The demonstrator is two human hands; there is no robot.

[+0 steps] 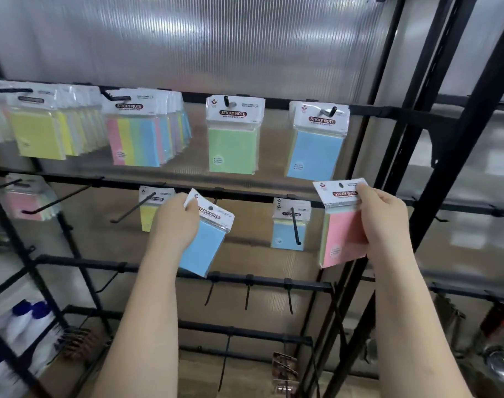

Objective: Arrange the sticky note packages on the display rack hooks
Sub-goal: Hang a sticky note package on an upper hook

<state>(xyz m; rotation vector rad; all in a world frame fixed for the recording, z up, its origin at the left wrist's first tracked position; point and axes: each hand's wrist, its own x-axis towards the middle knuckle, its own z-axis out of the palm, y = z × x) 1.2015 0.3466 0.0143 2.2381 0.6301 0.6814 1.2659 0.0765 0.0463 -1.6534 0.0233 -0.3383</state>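
Two packs held up | left hand (174,222) gripped blue pack (203,248) | right hand (384,222) pinched pink pack (342,234) | full hooks (121,96) above

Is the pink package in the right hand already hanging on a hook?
No, the right hand holds the pink package in front of the rack, its hanging hole free of any hook.

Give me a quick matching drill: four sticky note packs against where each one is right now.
Packs:
1. blue pack, tilted
2. pink pack
3. green pack
4. yellow pack

Places:
A. hanging on a top-row hook
B. held in the right hand
C. on a middle-row hook, behind the left hand
D. held in the left hand

Pairs: 1-D, 2-B, 3-A, 4-C
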